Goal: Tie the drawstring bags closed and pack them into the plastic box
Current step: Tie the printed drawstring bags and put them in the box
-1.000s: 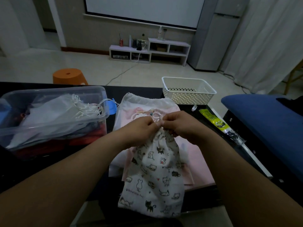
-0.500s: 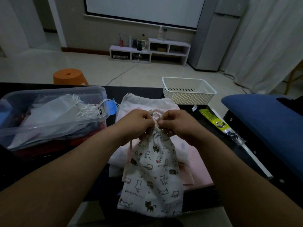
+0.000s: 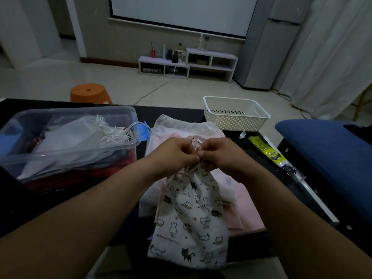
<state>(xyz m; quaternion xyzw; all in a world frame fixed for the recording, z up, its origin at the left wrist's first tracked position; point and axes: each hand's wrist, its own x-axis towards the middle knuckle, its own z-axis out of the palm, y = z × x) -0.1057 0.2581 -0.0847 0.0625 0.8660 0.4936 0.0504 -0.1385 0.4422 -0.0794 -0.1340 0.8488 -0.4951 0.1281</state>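
Hands (image 3: 198,156) lowered slightly, pinching drawstring (image 3: 194,142)

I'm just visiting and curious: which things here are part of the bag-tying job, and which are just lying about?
Part of the job:
cat-print bag
its drawstring
pink bags
plastic box

Lying about:
white basket
yellow packet
orange stool

Room as seen from my seat. Ahead of me, a white projection screen (image 3: 179,15) hangs on the grey wall above a low white shelf unit (image 3: 209,63) (bottles and a can stand on it). Pale floor tiles (image 3: 60,77) carry an orange stool (image 3: 89,93). A grey cabinet (image 3: 267,57) and white curtains (image 3: 338,57) lie to my right; light is dim.
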